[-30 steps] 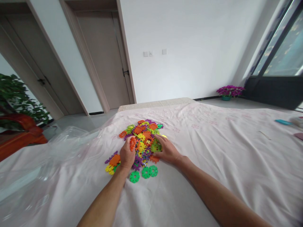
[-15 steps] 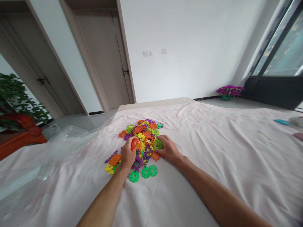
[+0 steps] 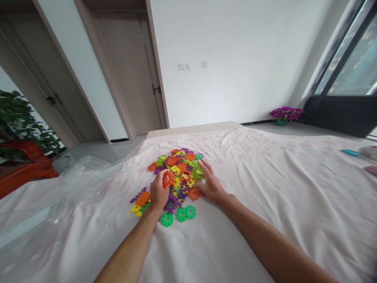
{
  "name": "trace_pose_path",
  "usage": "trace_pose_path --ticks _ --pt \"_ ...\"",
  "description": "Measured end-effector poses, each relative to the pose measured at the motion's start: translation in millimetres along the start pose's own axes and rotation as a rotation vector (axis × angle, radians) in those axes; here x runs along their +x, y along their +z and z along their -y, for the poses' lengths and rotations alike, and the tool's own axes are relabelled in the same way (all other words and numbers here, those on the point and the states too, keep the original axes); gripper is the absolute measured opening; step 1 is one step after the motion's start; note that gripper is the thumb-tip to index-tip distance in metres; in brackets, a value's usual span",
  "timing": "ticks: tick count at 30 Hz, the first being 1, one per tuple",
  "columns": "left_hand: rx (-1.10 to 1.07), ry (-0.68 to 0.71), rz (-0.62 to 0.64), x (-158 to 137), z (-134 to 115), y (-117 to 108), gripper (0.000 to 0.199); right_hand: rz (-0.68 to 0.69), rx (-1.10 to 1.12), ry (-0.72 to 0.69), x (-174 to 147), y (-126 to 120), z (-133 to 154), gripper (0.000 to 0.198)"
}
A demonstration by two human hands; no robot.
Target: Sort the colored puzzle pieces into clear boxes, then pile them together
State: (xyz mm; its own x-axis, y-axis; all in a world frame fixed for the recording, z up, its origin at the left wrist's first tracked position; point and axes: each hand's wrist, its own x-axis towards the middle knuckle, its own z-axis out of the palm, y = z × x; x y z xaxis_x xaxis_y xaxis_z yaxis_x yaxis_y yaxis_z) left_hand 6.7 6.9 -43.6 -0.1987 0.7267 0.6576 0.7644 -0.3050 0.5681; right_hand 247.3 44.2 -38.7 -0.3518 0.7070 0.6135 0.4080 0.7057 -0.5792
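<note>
A heap of plastic interlocking toy pieces (image 3: 183,168) in orange, yellow, purple and green lies on a pale cloth. My left hand (image 3: 159,193) is closed around orange interlocking pieces (image 3: 168,179) at the heap's near left side. At the right edge my right hand (image 3: 212,184) has its thumb and fingers spread, beside a light green piece (image 3: 197,171). Its thumb is close to an orange piece (image 3: 194,193); whether they touch I cannot tell. Nearer to me lie green flower-shaped discs (image 3: 167,219). Left of my left hand is a small group with an orange square piece (image 3: 143,199).
The pink-white cloth (image 3: 250,173) covers the broad surface. Clear plastic packaging (image 3: 88,177) spreads along the left. A blue item (image 3: 351,152) and a thin stick (image 3: 329,169) lie at the right. A red wooden armrest (image 3: 26,161) stands at far left.
My right hand has let go of the light green piece and its fingers have spread apart. The light green piece now rests on the heap. My left hand has barely moved.
</note>
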Motion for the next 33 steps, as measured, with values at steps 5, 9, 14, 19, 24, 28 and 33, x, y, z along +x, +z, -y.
trace_pose_path --ticks 5,9,14,19,24,28,33 --pt "-0.008 0.032 -0.004 -0.2 0.0 -0.3 0.041 0.144 -0.138 0.007 0.6 -4.0 5.5 0.100" --pt "-0.011 0.075 -0.006 -0.9 -4.1 -2.7 0.045 0.256 -0.283 0.028 1.2 -6.8 12.5 0.107" --pt "0.070 0.172 0.106 3.8 -14.4 -9.0 0.053 0.232 -0.347 0.079 -0.3 -5.1 13.3 0.060" --pt "0.295 0.125 0.247 17.2 -15.5 -25.9 0.049 0.053 -0.277 0.097 -2.2 -2.4 -3.0 0.036" --pt "0.532 -0.123 0.517 21.1 1.6 -64.6 0.070 -0.087 -0.338 0.232 -3.3 -3.5 -11.9 0.045" --pt "0.598 -0.234 0.729 2.4 21.4 -90.1 0.104 -0.037 -0.454 0.346 -4.9 -1.4 -9.4 0.054" --pt "0.547 -0.248 0.737 -23.3 31.9 -85.7 0.108 0.143 -0.433 0.232 -4.7 -1.3 -3.8 0.051"
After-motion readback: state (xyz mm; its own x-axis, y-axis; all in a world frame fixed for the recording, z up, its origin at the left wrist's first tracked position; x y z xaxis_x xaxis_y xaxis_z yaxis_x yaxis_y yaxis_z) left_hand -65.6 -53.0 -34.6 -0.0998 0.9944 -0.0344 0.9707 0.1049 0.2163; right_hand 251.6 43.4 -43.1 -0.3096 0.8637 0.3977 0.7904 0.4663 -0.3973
